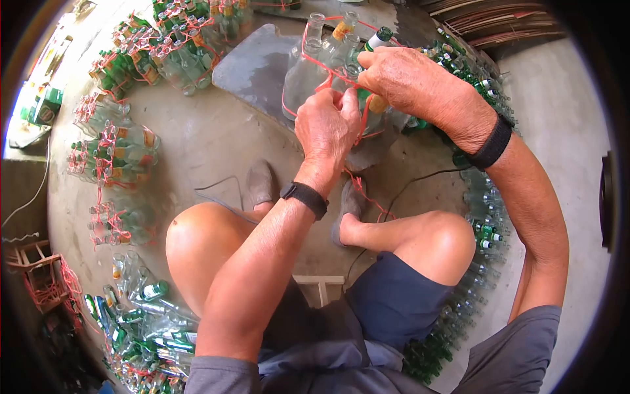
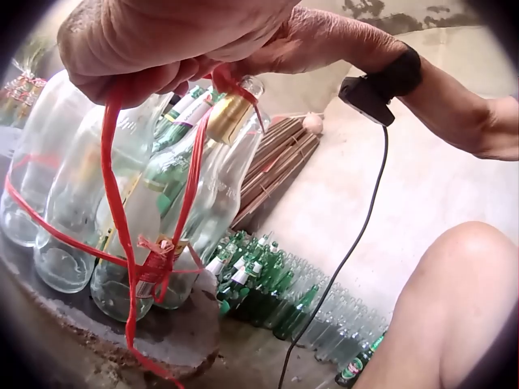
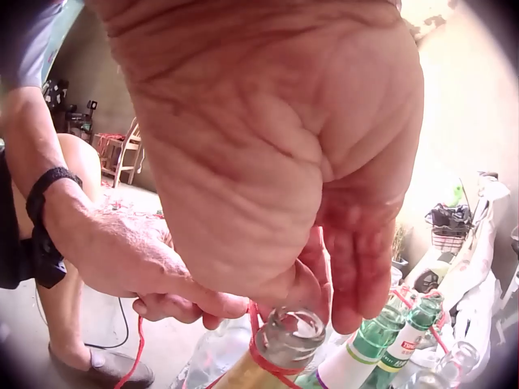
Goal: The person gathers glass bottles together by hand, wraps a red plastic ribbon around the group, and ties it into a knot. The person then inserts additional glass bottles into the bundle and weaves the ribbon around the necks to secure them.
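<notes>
A bundle of clear glass bottles [image 1: 298, 79] and green ones [image 1: 380, 39] stands upright on a low slab [image 1: 246, 69] before the person. Red plastic twine [image 2: 112, 182] circles the bottles low down, with a knot at the side, and runs up to their necks. The left hand [image 1: 326, 125] grips the twine, thumb against forefinger, at the bundle's near side. Beside it, the right hand [image 1: 407, 79] bends over the necks and pinches the twine by a gold-labelled bottle neck [image 2: 231, 117]; its fingertips are partly hidden. In the right wrist view, twine loops around this bottle's mouth [image 3: 292, 332].
Tied bottle bundles [image 1: 118, 154] stand on the left, with loose bottles [image 1: 141, 308] lying nearer. Rows of green and clear bottles [image 1: 482, 243] line the right wall. A wooden rack [image 1: 42, 276] holds red twine. A dark cable [image 1: 420, 177] crosses the floor near the feet.
</notes>
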`<state>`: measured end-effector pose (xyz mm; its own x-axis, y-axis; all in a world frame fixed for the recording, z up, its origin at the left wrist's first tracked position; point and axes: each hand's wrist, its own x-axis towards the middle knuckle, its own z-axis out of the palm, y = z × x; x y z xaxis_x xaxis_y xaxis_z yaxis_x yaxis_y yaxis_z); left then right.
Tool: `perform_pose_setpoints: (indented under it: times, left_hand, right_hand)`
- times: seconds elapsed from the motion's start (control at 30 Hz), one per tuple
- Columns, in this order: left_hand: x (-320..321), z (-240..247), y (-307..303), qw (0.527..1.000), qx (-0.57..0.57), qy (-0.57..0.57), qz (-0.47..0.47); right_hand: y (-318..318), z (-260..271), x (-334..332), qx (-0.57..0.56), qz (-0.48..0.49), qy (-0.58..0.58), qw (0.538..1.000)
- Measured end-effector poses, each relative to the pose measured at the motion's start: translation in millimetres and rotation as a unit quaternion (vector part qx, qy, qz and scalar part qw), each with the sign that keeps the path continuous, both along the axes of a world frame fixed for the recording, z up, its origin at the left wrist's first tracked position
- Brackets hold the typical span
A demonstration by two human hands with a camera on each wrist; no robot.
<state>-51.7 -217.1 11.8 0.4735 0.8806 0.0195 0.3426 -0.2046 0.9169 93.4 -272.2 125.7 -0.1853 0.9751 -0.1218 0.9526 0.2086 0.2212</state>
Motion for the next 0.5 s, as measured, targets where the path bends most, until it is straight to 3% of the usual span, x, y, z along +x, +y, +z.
perform_pose_setpoints:
  times: [0.47,0.5]
  left_hand:
    - [0.5,1.4,-4.2,0.996,-0.082,-0.028,-0.003]
    - [0.8,0.5,-4.2,0.995,-0.091,-0.031,-0.006]
  right_hand:
    - [12.0,19.8,22.5,0.027,0.091,-0.133,0.987]
    - [13.1,23.5,25.5,0.038,0.087,-0.103,0.990]
